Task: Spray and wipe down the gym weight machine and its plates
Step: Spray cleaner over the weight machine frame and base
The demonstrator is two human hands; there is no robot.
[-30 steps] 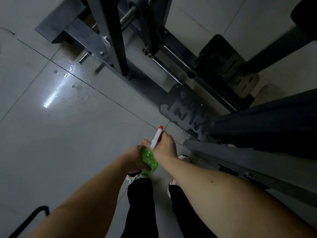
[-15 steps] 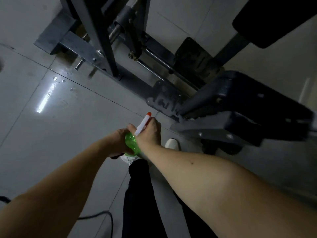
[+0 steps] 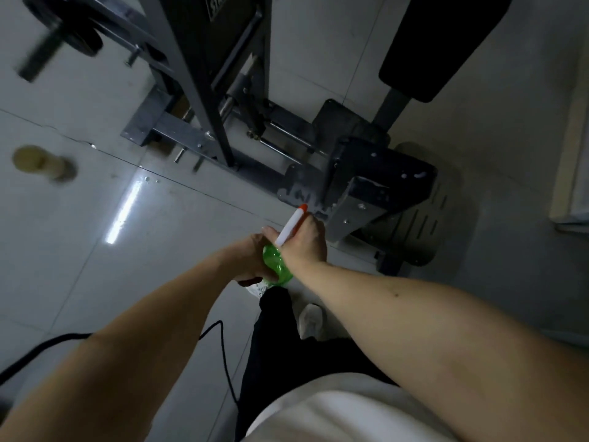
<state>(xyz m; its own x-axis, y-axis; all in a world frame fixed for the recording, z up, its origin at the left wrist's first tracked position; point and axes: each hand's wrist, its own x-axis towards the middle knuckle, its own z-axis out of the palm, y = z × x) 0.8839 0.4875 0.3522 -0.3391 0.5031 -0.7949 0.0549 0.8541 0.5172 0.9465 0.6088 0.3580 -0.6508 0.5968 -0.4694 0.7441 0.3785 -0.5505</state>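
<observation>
Looking down the person's own body, a white shirt (image 3: 334,409) is nearest. Beyond it are black trousers (image 3: 274,346) and a white shoe (image 3: 310,320) on a pale grey tiled floor (image 3: 79,282). A thin black cable (image 3: 223,349) loops across the floor just left of the legs.

Both bare forearms reach forward and meet above the shoes. The left hand (image 3: 250,260) wraps round the left side of a small translucent green plastic spray bottle (image 3: 274,266), with its fingers curled under the body. The right hand (image 3: 307,244) is closed round the top of the bottle from the right. Whether a finger is on the trigger cannot be seen. The bottle is held in the air between the two hands and touches both. Its white sprayer head with an orange tip (image 3: 292,225) sticks out past the right hand's knuckles, slanting up and to the right.

Just beyond that tip stands a dark grey steel weight machine (image 3: 204,100). Its black seat pad (image 3: 385,177), flecked with pale droplets, is the part nearest the tip. A slotted grey footplate (image 3: 414,224) lies on the floor below the seat. Farther off, a long black back pad (image 3: 436,39) fills the upper right. A blurred round black weight plate (image 3: 67,27) sits on the machine near the top left corner.

Near the floor's left edge is a blurred tan round object (image 3: 38,162). A bright strip of reflected light (image 3: 126,212) lies between it and the hands.
</observation>
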